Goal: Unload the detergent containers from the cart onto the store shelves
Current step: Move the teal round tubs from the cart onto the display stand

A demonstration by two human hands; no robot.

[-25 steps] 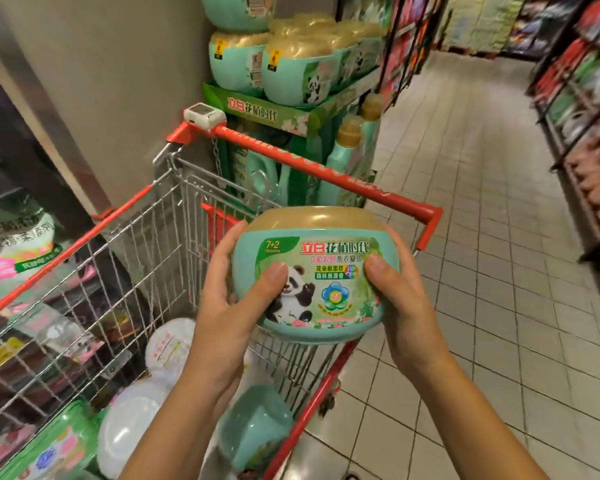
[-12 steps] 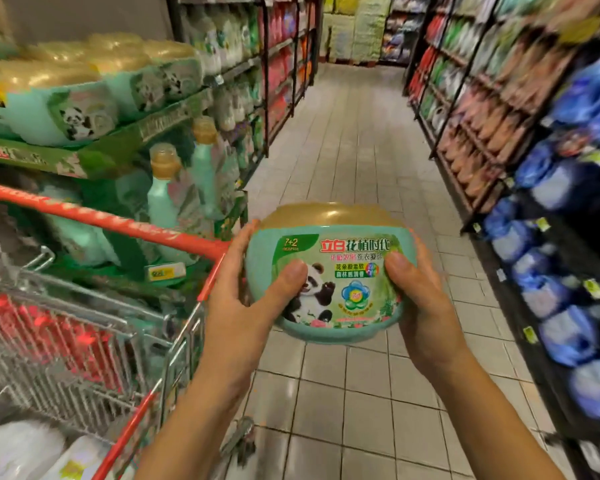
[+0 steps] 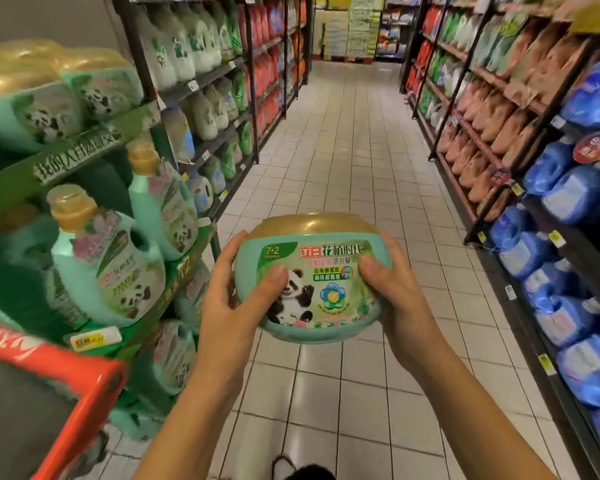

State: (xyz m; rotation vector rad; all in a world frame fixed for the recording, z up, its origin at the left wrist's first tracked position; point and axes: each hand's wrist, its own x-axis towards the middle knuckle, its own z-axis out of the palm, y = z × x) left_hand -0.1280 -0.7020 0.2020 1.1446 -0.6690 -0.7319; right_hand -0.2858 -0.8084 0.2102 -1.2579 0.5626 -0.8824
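Two hands, left hand [image 3: 234, 299] and right hand [image 3: 394, 289], curl fingers round the detergent tub [image 3: 312, 277].

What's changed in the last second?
The panda-label detergent tub has been carried right, from above the cart to over the aisle floor; only the cart's red corner now shows. Unchanged: left hand and right hand grip the tub's sides, label facing the camera.

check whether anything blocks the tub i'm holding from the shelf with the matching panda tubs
Nothing visible blocks it. The tub, gripped by the left hand and right hand, hangs over open floor; the top shelf is up left. The red cart and bottles sit lower. No free spot shows.
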